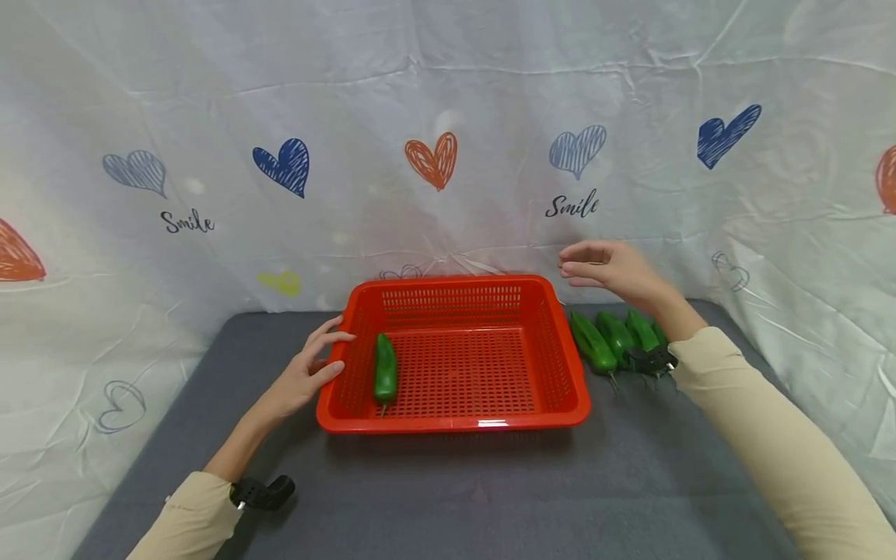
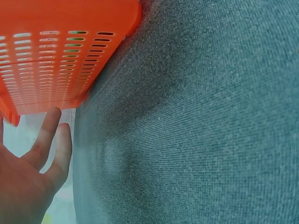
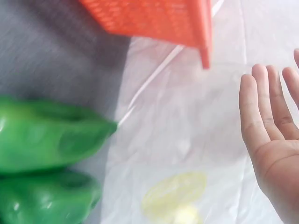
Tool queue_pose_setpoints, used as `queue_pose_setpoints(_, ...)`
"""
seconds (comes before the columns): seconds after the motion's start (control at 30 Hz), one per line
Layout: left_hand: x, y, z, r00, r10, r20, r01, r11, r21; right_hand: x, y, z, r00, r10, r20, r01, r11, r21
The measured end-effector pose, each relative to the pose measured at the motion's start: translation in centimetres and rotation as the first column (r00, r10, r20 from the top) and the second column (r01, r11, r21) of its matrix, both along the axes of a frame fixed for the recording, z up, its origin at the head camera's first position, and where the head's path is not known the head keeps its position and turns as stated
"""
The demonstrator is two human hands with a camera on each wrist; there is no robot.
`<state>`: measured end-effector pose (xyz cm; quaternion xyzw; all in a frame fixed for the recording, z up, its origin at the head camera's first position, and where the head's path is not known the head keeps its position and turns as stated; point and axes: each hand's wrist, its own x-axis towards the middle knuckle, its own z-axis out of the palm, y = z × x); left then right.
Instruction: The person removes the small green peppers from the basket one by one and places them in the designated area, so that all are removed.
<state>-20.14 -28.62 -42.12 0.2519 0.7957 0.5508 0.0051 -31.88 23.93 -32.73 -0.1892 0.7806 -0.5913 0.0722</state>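
A red plastic basket (image 1: 458,424) with slotted walls stands mid-table, and one green pepper (image 1: 385,369) lies inside near its left wall. My left hand (image 1: 308,373) rests at the basket's left rim, fingers spread; the left wrist view shows its fingers (image 2: 46,133) beside the basket's outer wall (image 2: 51,60). Raised beyond the basket's right back corner is my right hand (image 1: 609,268), holding nothing. In the right wrist view its fingers (image 3: 264,100) are nearly straight. Several green peppers (image 1: 593,342) lie side by side right of the basket, below the right forearm, which partly hides them.
A dark grey cloth (image 1: 448,490) covers the table. Behind it hangs a white curtain (image 1: 350,225) printed with hearts and the word Smile, reaching down to the table's back edge. Each wrist wears a black strap (image 1: 262,494).
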Motion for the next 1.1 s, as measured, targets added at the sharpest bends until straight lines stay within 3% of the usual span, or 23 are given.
queue_pose_setpoints(0.43,0.0,0.2,0.3,0.999,-0.001,0.037,0.000,1.000,0.021,-1.1,-5.0,1.0,0.993,0.106,-0.044,-0.107,0.994,-0.025)
queue_pose_setpoints(1.1,0.1,0.3,0.5,0.999,0.001,0.048,-0.003,1.000,0.028,-1.8,-12.4,0.8,0.963,0.270,0.018,-0.266,0.957,-0.116)
